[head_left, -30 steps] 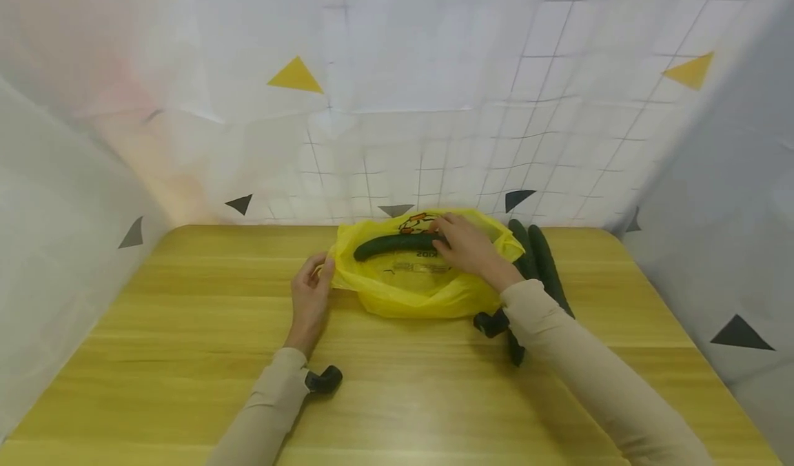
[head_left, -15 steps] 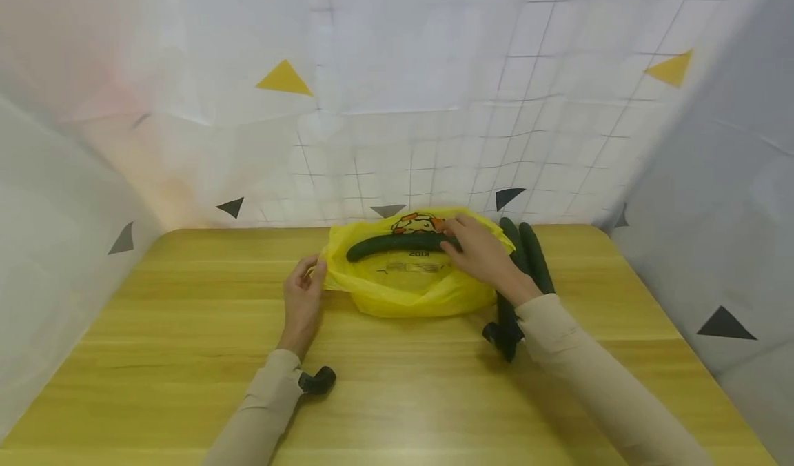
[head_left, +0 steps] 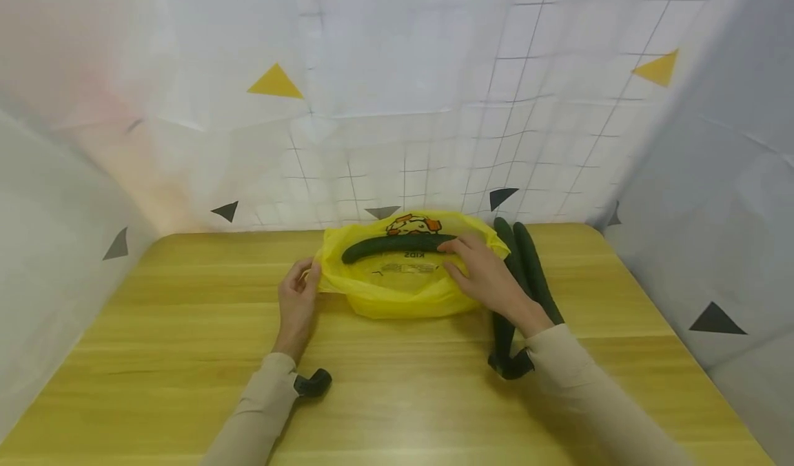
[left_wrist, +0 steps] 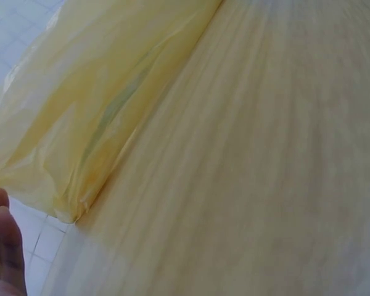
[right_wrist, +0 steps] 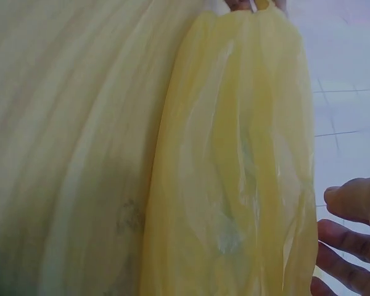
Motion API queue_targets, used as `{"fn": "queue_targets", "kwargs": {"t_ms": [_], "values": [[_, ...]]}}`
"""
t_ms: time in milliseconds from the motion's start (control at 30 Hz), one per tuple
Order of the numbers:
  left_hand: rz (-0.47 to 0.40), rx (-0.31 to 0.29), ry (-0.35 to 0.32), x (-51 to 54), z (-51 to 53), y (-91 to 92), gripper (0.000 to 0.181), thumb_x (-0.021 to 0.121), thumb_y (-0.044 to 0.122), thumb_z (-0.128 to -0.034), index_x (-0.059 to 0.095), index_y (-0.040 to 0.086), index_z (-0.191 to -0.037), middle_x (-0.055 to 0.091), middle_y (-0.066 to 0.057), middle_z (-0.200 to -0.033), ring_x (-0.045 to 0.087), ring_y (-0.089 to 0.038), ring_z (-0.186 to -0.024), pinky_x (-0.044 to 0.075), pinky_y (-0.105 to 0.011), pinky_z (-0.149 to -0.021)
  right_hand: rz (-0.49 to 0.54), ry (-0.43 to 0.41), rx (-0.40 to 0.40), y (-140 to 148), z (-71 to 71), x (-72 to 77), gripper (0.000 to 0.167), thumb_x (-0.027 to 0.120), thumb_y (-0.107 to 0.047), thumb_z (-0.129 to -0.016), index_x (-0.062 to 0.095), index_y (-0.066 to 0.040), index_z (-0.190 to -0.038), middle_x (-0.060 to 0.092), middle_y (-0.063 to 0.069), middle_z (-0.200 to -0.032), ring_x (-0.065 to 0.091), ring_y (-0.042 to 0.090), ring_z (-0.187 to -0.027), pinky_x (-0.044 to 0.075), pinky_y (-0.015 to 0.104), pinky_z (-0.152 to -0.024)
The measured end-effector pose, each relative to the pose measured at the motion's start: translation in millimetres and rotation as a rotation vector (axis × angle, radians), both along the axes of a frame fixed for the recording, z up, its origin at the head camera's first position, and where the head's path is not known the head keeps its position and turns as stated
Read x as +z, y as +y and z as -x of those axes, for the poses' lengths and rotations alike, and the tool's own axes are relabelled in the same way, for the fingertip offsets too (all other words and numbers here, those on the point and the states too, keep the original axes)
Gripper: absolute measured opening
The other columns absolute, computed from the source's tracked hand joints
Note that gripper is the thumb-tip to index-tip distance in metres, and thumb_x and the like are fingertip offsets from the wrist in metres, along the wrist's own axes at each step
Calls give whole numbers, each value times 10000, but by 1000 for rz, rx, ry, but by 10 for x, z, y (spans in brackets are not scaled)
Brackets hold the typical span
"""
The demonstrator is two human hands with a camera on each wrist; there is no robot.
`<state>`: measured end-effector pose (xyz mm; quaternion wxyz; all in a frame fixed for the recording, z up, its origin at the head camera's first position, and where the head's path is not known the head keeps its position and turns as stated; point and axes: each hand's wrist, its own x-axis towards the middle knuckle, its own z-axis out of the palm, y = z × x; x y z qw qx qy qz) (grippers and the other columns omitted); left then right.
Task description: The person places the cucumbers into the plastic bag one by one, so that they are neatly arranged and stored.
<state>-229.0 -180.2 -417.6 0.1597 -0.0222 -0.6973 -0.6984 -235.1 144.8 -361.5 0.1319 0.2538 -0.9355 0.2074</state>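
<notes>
A yellow plastic bag with a printed cartoon lies with its mouth spread wide in the head view. Inside it a dark green cucumber lies crosswise. My left hand pinches the bag's left edge; in the left wrist view its fingers show beside the yellow plastic. Over the bag's right side, my right hand has its fingertips at the cucumber's right end, the thumb apart from it. The right wrist view shows the right hand with spread fingers beside the bag.
More dark green cucumbers lie to the right of the bag, partly under my right forearm. A white sheet wall with grid lines and triangles rises behind the wooden table. Similar sheets stand at both sides.
My right thumb has come away from the cucumber, and the right hand has drawn slightly back and right. My left hand keeps its pinch on the bag. The head view has shifted slightly.
</notes>
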Motion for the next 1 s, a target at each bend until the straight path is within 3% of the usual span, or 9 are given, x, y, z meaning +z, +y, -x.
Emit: {"fn": "queue_targets", "kwargs": {"t_ms": [433,667,900,1000], "values": [[3,-12,-20,7,-12,-5,289,576,249,-949,640,36,-1134,618,-61,-1145,556,-76,-1032,459,-175,-852,113,-54,11,157,-221,0,264,572,-201,-952,582,-99,-1195,597,76,-1172,588,223,-1062,501,417,-879],[11,0,-41,9,-16,8,274,574,253,-950,643,56,-1128,616,-61,-1167,530,-64,-1105,406,-175,-962,217,17,33,383,-252,28,258,603,-135,-928,590,-74,-1179,612,73,-1092,598,198,-972,516,426,-821],[19,-9,-30,13,-22,0,285,562,249,-956,637,49,-1145,613,-38,-1138,554,-76,-1039,447,-166,-884,278,36,-20,622,-247,85,265,616,-79,-911,595,-36,-1172,618,82,-1050,595,164,-909,514,259,-778],[18,-12,-22,10,-21,-9,301,560,253,-957,629,35,-1154,615,-29,-1136,557,-75,-1033,452,-164,-874,285,2,-58,718,-251,81,276,586,-100,-934,572,-27,-1200,610,116,-1094,590,208,-948,515,326,-804]]}}
